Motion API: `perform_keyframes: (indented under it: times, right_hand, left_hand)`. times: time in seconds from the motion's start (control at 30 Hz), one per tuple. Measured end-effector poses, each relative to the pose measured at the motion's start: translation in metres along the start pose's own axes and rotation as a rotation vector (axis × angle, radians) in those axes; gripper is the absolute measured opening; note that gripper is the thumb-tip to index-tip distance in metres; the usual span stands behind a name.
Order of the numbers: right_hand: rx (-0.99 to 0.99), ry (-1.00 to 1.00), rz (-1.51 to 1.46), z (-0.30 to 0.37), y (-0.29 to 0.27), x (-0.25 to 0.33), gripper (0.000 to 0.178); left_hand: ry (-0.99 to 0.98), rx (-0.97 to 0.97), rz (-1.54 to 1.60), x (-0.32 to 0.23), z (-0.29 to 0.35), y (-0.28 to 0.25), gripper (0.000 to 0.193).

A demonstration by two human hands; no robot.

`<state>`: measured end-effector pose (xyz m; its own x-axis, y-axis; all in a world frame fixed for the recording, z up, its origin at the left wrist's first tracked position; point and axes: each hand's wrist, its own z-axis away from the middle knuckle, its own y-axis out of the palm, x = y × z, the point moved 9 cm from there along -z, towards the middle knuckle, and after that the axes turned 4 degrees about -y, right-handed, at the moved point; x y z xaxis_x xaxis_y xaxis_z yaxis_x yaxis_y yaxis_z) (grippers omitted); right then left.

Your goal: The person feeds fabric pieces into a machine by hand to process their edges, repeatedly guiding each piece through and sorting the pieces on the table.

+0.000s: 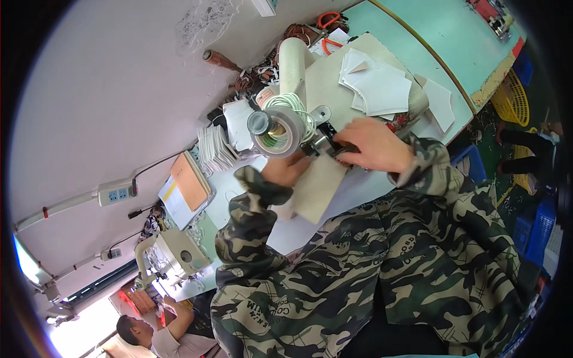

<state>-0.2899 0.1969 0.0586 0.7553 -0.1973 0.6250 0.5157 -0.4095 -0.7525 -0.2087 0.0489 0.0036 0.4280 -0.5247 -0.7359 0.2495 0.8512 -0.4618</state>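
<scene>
A flat beige piece of material (321, 190) lies under the sewing machine (292, 62), its near end hanging toward my lap. My left hand (284, 170) is closed at the piece's left edge, its fingertips partly hidden by the machine head. Beside the machine's metal needle end (323, 143), my right hand (376, 144) has its fingers curled in; whatever they grip is hidden. A roll of clear tape (286, 134) and a coil of pale green cord (293, 106) sit on top of the machine head.
White cut panels (382, 89) lie on the beige surface to the right. Stacked white pieces (215, 150) and a notebook (190, 182) are at left. Orange-handled scissors (329, 45) lie behind. A second sewing machine (173, 256) and another person (185, 340) are at lower left; yellow baskets (510, 98) stand right.
</scene>
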Motion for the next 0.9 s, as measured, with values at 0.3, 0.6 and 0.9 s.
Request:
perform_keyframes:
  times: [0.3,0.6,0.9]
  right_hand:
    - [0.079,0.169,-0.471,-0.001,0.001,-0.007,0.022]
    - [0.407,0.188,-0.218,0.017,0.048,0.006,0.022]
    - [-0.059,-0.024,0.068,-0.01,-0.006,0.006,0.031]
  left_hand:
    - [0.068,0.044,0.226,-0.012,0.027,0.012,0.028]
    - [-0.188,0.267,0.401,0.045,0.021,-0.005,0.016]
    - [0.019,-0.018,0.015,0.0,-0.003,-0.011,0.025]
